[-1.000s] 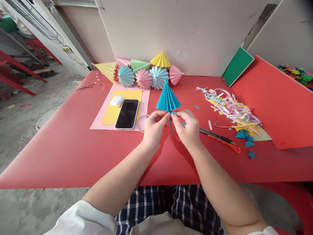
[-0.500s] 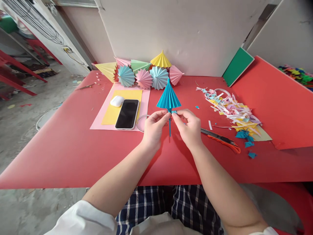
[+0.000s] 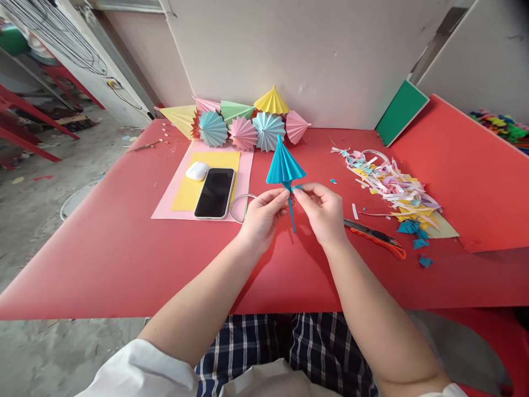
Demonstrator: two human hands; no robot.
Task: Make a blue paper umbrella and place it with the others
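Observation:
Above the red table (image 3: 115, 259) I hold a blue pleated paper umbrella (image 3: 284, 163) upright. My left hand (image 3: 262, 218) pinches it just under the canopy, at the top of its thin blue stick (image 3: 291, 215). My right hand (image 3: 324, 214) pinches a small blue paper piece against the stick from the other side. Both hands are closed in a pinch, fingertips almost touching each other.
A row of finished paper umbrellas (image 3: 243, 124) leans at the wall. A phone (image 3: 215, 193) and a white earbud case (image 3: 197, 171) lie on yellow and pink sheets. An orange utility knife (image 3: 376, 236) and a heap of paper scraps (image 3: 392, 190) lie at right. A green board (image 3: 401, 112) leans at the back.
The umbrella has tilted slightly, its stick's lower end swinging right, and my right hand has shifted a little up and to the right. Both pinches stay closed.

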